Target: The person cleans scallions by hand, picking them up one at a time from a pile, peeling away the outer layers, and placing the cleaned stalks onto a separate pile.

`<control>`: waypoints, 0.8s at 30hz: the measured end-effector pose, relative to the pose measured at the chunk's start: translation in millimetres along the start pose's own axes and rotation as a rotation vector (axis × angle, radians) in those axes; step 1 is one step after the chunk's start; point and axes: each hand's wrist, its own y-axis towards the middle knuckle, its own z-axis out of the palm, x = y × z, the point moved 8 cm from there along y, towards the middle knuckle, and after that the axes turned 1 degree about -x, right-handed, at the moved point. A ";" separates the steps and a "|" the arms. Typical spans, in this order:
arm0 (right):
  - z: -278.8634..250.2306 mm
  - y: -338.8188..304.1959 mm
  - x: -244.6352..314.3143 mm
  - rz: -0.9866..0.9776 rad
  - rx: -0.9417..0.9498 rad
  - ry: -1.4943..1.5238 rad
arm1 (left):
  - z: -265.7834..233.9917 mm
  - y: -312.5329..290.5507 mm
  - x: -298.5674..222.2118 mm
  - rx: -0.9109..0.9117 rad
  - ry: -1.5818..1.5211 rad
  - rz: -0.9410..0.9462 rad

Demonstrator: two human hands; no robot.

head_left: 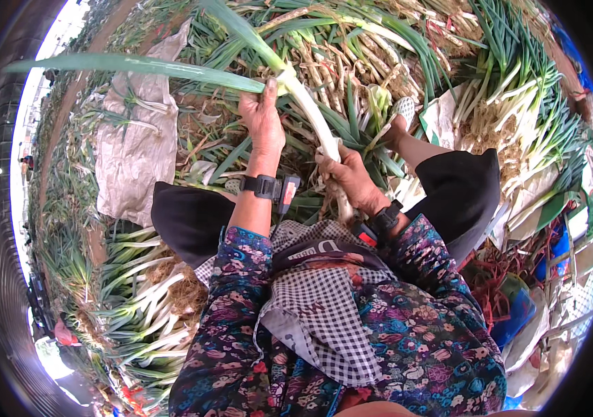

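Note:
A thick green onion [310,111] slants across in front of me, its white stalk toward my lap and its green top away from me. My right hand [355,179] is wrapped round the lower white part, near the root end. Higher up, my left hand [263,125] pinches a long green leaf [150,66] with thumb and fingers, close to where it meets the stalk. That leaf sticks out far to the left, while another leaf [241,31] points away from me. The fingers of my left hand are partly hidden behind the leaf.
Loose onions and stripped leaves [352,59] cover the ground ahead. White-stalked onions with roots lie in piles at left [164,299] and right [512,111]. A pale sack [136,149] lies at left. Red twine [488,288] and a blue bag [515,320] are beside me at right.

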 end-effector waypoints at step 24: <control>-7.0 -23.6 49.4 -0.787 -0.394 -0.913 | 32.4 -14.0 -43.9 0.136 0.105 -0.031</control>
